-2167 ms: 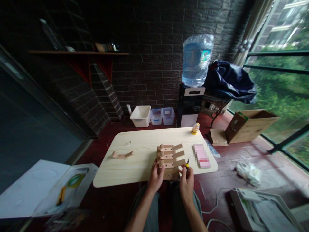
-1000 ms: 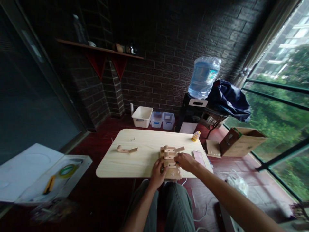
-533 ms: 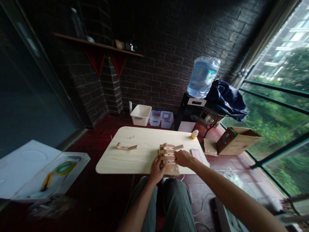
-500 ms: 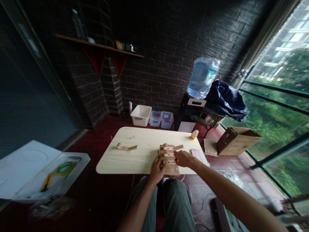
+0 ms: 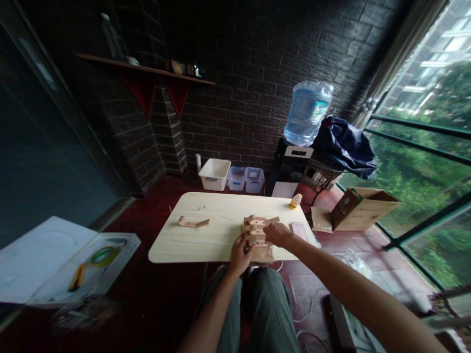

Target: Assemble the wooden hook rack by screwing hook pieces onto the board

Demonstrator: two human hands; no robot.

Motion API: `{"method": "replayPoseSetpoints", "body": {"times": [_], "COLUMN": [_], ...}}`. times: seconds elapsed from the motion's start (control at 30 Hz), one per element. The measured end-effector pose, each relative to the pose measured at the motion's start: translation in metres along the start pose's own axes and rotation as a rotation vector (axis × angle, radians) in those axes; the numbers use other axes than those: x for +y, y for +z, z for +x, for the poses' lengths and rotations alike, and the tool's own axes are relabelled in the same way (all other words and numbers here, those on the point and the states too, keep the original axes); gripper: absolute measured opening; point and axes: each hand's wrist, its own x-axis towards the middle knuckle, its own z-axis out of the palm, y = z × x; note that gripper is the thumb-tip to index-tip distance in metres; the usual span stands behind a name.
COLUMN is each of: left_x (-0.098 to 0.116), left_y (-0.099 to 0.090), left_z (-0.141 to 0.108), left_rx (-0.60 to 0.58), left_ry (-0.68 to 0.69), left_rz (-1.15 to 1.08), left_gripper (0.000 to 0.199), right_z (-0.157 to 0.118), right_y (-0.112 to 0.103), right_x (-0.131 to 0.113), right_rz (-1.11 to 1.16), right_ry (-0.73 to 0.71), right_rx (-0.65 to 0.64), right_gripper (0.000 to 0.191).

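Note:
Several curved wooden hooks (image 5: 256, 229) lie side by side on a brown wrapped package (image 5: 264, 255) at the table's front edge. My left hand (image 5: 241, 252) curls round the left side of the nearest hook and the package. From the right, my right hand (image 5: 276, 233) is closed at the hooks' right ends; anything between its fingers is too small to make out. Another wooden hook (image 5: 193, 223) lies alone on the left of the table, with small screws (image 5: 201, 208) standing behind it.
The pale table (image 5: 217, 245) also bears a yellow-capped bottle (image 5: 295, 201) and a pinkish packet (image 5: 299, 230) at the right. Beyond are plastic bins (image 5: 215, 175), a water dispenser (image 5: 290, 169) and a cardboard box (image 5: 362, 208). An open white case (image 5: 121, 255) stands left.
My right hand has shifted slightly up and is turned more over the hooks' right ends. My left hand stays at the package. The view has tilted a little.

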Motion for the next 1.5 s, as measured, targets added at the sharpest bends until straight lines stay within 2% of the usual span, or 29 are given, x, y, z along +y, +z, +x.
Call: {"method": "replayPoseSetpoints", "body": {"times": [0.13,0.3,0.47,0.6,0.8,1.0,1.27,1.4,1.5], "left_x": [0.004,0.007,0.011,0.008,0.003,-0.002,-0.011,-0.017,-0.019], "left_y": [-0.004,-0.007,-0.001,0.001,0.004,0.007,0.013,0.013,0.012], "left_z": [-0.001,-0.003,-0.008,-0.008,-0.005,-0.006,-0.002,-0.003,-0.003], "left_rx": [-0.02,-0.023,0.017,-0.009,-0.012,-0.037,0.017,0.003,0.001], "left_ry": [-0.008,0.004,0.028,0.051,0.022,0.004,0.006,-0.013,-0.037], "left_rz": [-0.019,-0.019,-0.008,0.011,0.023,-0.004,-0.051,-0.067,-0.073], "left_gripper": [0.031,0.033,0.03,0.029,0.029,0.031,0.037,0.039,0.041], "right_z": [-0.01,-0.024,-0.023,-0.02,-0.023,-0.032,-0.05,-0.054,-0.047], "right_y": [0.007,0.009,-0.009,-0.015,-0.003,0.012,0.019,0.03,0.052], "right_x": [0.003,-0.004,-0.006,-0.002,-0.004,-0.01,0.0,-0.009,-0.022], "right_rz": [0.023,0.084,0.053,0.094,0.158,0.194,0.403,0.532,0.732], "right_ry": [-0.007,0.006,0.02,0.04,0.101,0.098,0.214,0.237,0.243], "right_rx": [0.006,0.079,0.027,0.034,0.039,0.183,0.175,0.302,0.571], "right_gripper": [0.028,0.042,0.024,0.023,0.028,0.047,0.031,0.033,0.042]}}
